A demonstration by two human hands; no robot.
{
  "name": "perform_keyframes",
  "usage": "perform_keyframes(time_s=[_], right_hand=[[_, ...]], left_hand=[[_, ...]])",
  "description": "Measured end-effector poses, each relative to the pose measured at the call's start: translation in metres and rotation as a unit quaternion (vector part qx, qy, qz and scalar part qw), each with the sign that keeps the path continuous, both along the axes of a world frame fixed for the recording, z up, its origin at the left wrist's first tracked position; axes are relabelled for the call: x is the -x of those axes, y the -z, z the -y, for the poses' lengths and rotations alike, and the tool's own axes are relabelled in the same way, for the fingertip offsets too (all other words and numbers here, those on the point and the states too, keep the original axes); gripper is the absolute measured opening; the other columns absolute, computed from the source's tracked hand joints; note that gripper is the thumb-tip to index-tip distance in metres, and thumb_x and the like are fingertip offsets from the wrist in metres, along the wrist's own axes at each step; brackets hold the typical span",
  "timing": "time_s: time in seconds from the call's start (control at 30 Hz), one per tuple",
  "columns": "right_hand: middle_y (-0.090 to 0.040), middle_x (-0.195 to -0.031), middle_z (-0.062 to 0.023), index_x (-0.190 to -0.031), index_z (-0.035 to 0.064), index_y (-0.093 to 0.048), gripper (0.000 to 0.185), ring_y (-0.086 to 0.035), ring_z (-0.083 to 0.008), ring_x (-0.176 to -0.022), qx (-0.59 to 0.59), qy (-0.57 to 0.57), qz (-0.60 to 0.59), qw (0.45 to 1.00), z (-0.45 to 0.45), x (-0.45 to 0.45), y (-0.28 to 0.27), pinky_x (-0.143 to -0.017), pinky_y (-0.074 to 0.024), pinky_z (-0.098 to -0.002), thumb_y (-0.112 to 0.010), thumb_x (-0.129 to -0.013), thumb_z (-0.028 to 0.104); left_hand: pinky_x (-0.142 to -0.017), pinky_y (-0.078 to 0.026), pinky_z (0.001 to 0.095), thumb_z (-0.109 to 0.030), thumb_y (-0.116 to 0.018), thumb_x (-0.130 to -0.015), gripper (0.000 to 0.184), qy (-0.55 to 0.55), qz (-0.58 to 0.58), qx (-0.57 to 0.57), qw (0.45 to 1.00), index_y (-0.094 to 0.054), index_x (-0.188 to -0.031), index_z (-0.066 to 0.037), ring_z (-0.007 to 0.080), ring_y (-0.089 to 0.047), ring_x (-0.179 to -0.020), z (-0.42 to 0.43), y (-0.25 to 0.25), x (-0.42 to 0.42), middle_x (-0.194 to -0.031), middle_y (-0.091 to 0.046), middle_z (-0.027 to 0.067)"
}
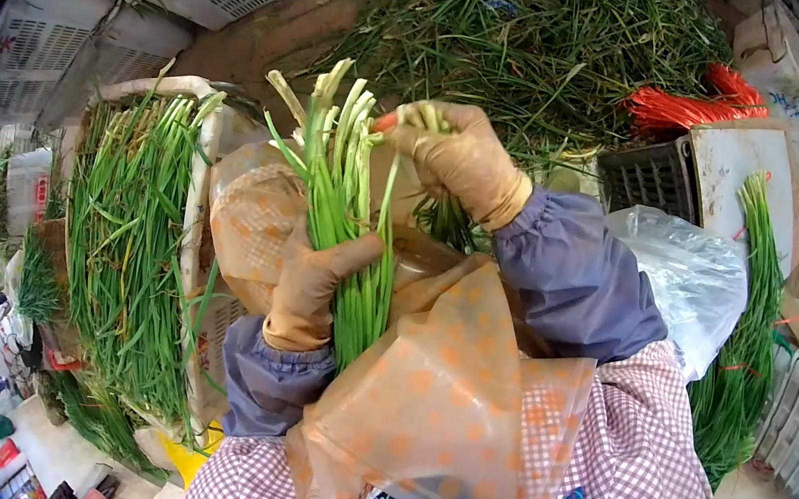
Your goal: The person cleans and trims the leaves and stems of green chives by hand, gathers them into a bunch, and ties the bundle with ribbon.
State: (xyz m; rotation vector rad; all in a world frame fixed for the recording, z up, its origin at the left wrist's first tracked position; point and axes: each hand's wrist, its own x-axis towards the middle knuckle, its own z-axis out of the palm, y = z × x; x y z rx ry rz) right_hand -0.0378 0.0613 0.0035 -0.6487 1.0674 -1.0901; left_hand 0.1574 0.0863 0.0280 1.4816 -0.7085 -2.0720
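Observation:
Near the centre, my gloved left hand [307,288] is closed round a bunch of chives [339,191]. Their pale cut ends point up and the green part runs down past my palm. To the upper right, my gloved right hand [465,160] pinches a smaller clump of chives [424,116] by the pale ends, with dark green leaves hanging below it. A small orange-red bit [385,122] shows at its fingertips; I cannot make out what it is. Under both hands spreads a translucent apron with orange dots [432,385].
A white crate [193,222] full of loose chives stands at left. Behind lies a heap of leaf trimmings [547,47], with red ties [696,105] by a dark crate [649,176]. At right are a clear plastic bag [683,277] and tied bundles of chives [745,346].

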Motion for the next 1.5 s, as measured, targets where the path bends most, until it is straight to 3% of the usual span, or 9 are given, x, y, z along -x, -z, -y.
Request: perform_keyframes(time_s=[0.17, 0.23, 0.4, 0.57, 0.87, 1.1, 1.37, 1.43, 1.5], right_hand=[[-0.057, -0.07, -0.0011, -0.092, 0.0091, -0.063, 0.018, -0.049, -0.0071, -0.057, 0.166, 0.224, -0.348, 0.895, 0.024, 0.088, 0.019, -0.042, -0.0395, -0.0212, -0.054, -0.089, 0.025], [-0.064, -0.077, -0.0035, -0.094, 0.0109, -0.064, 0.014, -0.057, -0.0077, -0.063, 0.102, 0.364, -0.238, 0.895, 0.027, 0.112, 0.015, -0.043, -0.0441, -0.0198, -0.053, -0.09, 0.018], [-0.064, -0.082, -0.0053, -0.081, 0.0066, -0.066, 0.008, -0.06, -0.0121, -0.078, 0.314, 0.166, -0.278, 0.892, 0.002, 0.074, 0.002, -0.074, -0.0496, -0.0287, -0.065, -0.082, 0.014], [-0.059, -0.073, 0.0006, -0.089, 0.0037, -0.066, 0.02, -0.051, -0.0066, -0.062, 0.039, -0.047, -0.094, 0.994, -0.017, 0.001, -0.028, -0.053, -0.0411, -0.0221, -0.071, -0.077, 0.019], [-0.047, -0.057, 0.0012, -0.084, 0.0013, -0.066, 0.013, -0.039, -0.0069, -0.043, -0.026, 0.044, 0.133, 0.99, -0.005, 0.023, -0.003, -0.038, -0.0299, -0.0212, -0.062, -0.084, 0.014], [-0.063, -0.079, -0.0026, -0.083, 0.0094, -0.065, 0.024, -0.055, -0.0098, -0.06, 0.206, 0.391, -0.298, 0.846, 0.033, 0.15, -0.007, -0.058, -0.0479, -0.0244, -0.064, -0.079, 0.033], [-0.062, -0.089, -0.0092, -0.092, 0.0035, -0.063, 0.026, -0.059, -0.0166, -0.081, 0.099, -0.004, -0.161, 0.982, 0.0, 0.036, -0.048, -0.077, -0.0497, -0.0294, -0.073, -0.074, 0.019], [-0.053, -0.063, 0.0023, -0.099, 0.0014, -0.063, 0.024, -0.039, -0.003, -0.045, 0.032, -0.087, -0.053, 0.994, 0.008, 0.006, -0.034, -0.041, -0.0307, -0.0174, -0.067, -0.08, 0.017], [-0.052, -0.06, 0.0019, -0.095, 0.0016, -0.065, 0.02, -0.038, -0.0037, -0.042, 0.037, -0.098, 0.045, 0.994, 0.01, 0.005, -0.026, -0.039, -0.0301, -0.0191, -0.066, -0.081, 0.015]], left_hand=[[-0.058, -0.055, 0.031, -0.004, -0.062, -0.076, 0.034, -0.062, -0.148, 0.005, 0.987, -0.053, -0.108, 0.0, 0.0208, -0.063, -0.066, 0.0, -0.012, -0.005, -0.087, -0.063, 0.0118], [-0.062, -0.057, 0.0346, -0.007, -0.06, -0.077, 0.036, -0.048, -0.271, -0.052, 0.96, -0.051, -0.111, 0.0, 0.0243, -0.064, -0.071, 0.004, -0.003, -0.014, -0.091, -0.063, 0.0149], [-0.059, -0.057, 0.034, -0.01, -0.059, -0.077, 0.032, -0.059, -0.217, -0.023, 0.974, -0.054, -0.106, 0.002, 0.0248, -0.064, -0.07, 0.007, 0.001, -0.006, -0.088, -0.063, 0.0166], [-0.065, -0.058, 0.0395, -0.015, -0.061, -0.077, 0.034, -0.007, -0.146, -0.03, 0.989, -0.054, -0.105, 0.003, 0.0278, -0.064, -0.083, 0.006, 0.004, -0.017, -0.093, -0.062, 0.0177], [-0.067, -0.056, 0.0375, -0.007, -0.062, -0.075, 0.037, -0.091, -0.202, 0.029, 0.975, -0.05, -0.109, -0.001, 0.0242, -0.06, -0.073, 0.012, -0.008, -0.021, -0.09, -0.059, 0.0126], [-0.064, -0.058, 0.0323, -0.007, -0.06, -0.079, 0.037, -0.065, -0.23, -0.027, 0.971, -0.049, -0.112, 0.001, 0.0235, -0.064, -0.078, 0.014, -0.005, -0.024, -0.091, -0.062, 0.0162], [-0.064, -0.056, 0.0303, -0.008, -0.06, -0.078, 0.033, -0.061, -0.201, -0.024, 0.977, -0.054, -0.108, 0.003, 0.0223, -0.064, -0.079, 0.016, -0.006, -0.007, -0.093, -0.064, 0.0165], [-0.064, -0.055, 0.0302, -0.008, -0.06, -0.078, 0.032, -0.049, -0.197, -0.028, 0.979, -0.054, -0.108, 0.003, 0.0222, -0.064, -0.079, 0.014, -0.008, -0.006, -0.093, -0.064, 0.0165], [-0.068, -0.055, 0.032, -0.008, -0.06, -0.078, 0.031, -0.023, -0.148, 0.017, 0.989, -0.055, -0.107, 0.002, 0.0229, -0.064, -0.081, 0.014, -0.006, -0.01, -0.092, -0.064, 0.0168]])
